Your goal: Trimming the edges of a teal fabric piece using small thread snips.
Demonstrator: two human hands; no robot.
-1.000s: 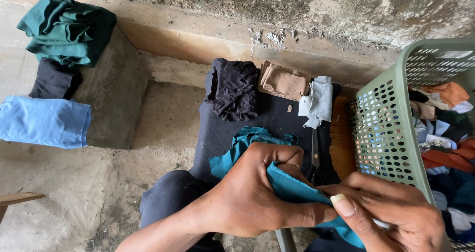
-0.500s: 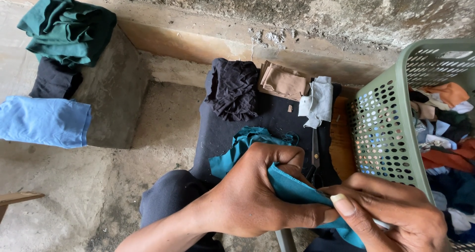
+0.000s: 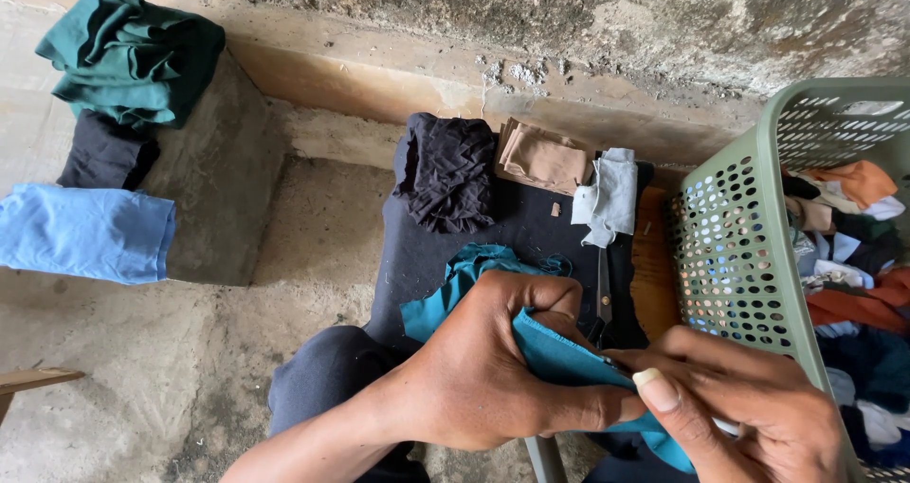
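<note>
1. Two hands work at 6 o'clock: the left hand point(image 3: 483, 369) has its fingers curled tight on one teal cloth point(image 3: 550, 355), and the right hand point(image 3: 749, 412) pinches the same cloth's edge, thumb pressed against forefinger.
2. The teal cloth runs under the left fingers and out between both hands, its long axis slanting from 10 o'clock to 4 o'clock.
3. Beyond lie three small pieces on a dark cloth-covered seat point(image 3: 531, 227): one black point(image 3: 445, 170), one tan point(image 3: 542, 156), one pale grey point(image 3: 609, 197).
4. One green basket point(image 3: 735, 246) of clothes stands at 3 o'clock.
5. At 10 o'clock sit three folded garments: green point(image 3: 128, 56), black point(image 3: 100, 156), blue point(image 3: 85, 232).
</note>
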